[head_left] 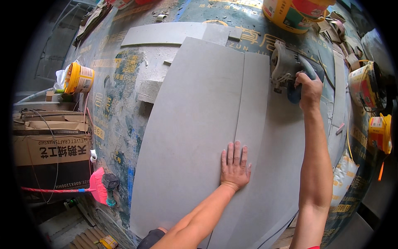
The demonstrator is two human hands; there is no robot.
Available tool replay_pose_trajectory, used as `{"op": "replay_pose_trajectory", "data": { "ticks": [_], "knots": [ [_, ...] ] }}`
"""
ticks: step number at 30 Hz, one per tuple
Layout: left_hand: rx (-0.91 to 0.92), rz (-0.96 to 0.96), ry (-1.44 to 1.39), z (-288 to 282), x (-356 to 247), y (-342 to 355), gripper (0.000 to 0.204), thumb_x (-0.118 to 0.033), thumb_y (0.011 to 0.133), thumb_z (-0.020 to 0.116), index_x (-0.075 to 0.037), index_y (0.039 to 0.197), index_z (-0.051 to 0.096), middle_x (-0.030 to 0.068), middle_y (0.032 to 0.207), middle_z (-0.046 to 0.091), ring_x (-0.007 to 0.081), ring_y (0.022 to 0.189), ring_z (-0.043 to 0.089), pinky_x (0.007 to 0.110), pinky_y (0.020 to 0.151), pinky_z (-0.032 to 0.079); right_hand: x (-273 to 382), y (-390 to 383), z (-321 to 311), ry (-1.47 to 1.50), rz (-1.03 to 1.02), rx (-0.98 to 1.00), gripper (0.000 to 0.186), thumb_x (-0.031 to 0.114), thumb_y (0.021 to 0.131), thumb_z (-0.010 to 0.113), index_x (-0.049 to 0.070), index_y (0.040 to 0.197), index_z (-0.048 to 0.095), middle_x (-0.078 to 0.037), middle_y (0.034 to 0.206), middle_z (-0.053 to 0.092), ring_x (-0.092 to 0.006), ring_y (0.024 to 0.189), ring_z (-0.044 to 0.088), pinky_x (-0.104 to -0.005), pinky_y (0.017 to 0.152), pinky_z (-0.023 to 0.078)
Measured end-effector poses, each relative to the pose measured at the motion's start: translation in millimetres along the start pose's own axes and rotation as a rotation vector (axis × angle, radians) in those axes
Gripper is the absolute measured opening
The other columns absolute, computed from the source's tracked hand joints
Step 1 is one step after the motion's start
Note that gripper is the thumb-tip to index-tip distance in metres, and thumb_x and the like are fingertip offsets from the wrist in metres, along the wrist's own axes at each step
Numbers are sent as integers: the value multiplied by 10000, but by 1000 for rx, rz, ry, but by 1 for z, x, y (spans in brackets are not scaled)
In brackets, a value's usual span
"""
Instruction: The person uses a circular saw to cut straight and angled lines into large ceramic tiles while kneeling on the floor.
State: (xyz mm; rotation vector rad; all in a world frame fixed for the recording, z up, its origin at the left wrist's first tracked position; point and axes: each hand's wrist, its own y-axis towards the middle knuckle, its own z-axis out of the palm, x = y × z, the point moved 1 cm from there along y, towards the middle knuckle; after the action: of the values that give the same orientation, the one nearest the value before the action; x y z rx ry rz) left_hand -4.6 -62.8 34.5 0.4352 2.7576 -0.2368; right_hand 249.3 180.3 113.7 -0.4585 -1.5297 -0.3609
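My left hand [234, 167] lies flat, fingers spread, on large grey boards [186, 103] near a long straight seam between a wide piece and a narrow strip [253, 83]. My right hand [309, 89] grips the handle of a handheld power saw [283, 62] with a grey metal housing and a dark blue part, at the upper right of the boards beside the narrow strip's far end. The saw's blade is hard to make out. A shorter grey offcut [161, 34] lies crosswise beyond the boards.
The printed floor covering [112, 83] carries scraps and dust. Yellow buckets stand left [78, 78], at top right [286, 14] and along the right [379, 133]. Cardboard boxes [49, 153], a pink broom [99, 186] and a teal power tool [110, 186] are at left; a cable [277, 232] crosses bottom right.
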Motion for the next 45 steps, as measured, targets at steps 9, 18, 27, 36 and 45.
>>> {"op": "replay_pose_trajectory", "data": {
  "ticks": [9,18,27,36,45],
  "knots": [
    [-7,6,-21,1,1,-1,792,-356,908,540,-70,1559,192,217,1626,113,411,1504,97,581,1185,99,8,-2,12,40,10,10,204,39,716,595,-24,904,647,7,705,536,-101,616,476,-233,575,401],
    [18,7,-12,2,1,0,773,-359,907,544,-55,1542,226,230,1621,115,426,1497,104,588,1181,97,7,-2,12,12,-3,35,115,27,714,583,-3,819,619,13,697,513,-104,634,467,-235,572,390],
    [3,16,1,2,0,0,775,-351,907,542,-39,1541,223,243,1616,122,434,1493,110,592,1180,99,7,-17,7,10,49,27,80,27,721,585,11,796,608,14,696,511,-106,631,460,-238,585,387],
    [-7,35,2,1,-1,1,786,-329,902,539,-29,1547,205,260,1612,119,454,1486,115,597,1179,98,3,-37,-3,40,69,4,127,11,724,592,-8,845,626,5,711,538,-105,631,479,-232,590,400],
    [-26,45,2,1,-1,0,798,-311,896,557,-15,1541,193,267,1609,118,466,1482,115,601,1175,99,5,-79,-16,29,123,-4,134,35,742,620,-6,867,645,0,713,556,-100,641,496,-227,599,404]
  ]
}}
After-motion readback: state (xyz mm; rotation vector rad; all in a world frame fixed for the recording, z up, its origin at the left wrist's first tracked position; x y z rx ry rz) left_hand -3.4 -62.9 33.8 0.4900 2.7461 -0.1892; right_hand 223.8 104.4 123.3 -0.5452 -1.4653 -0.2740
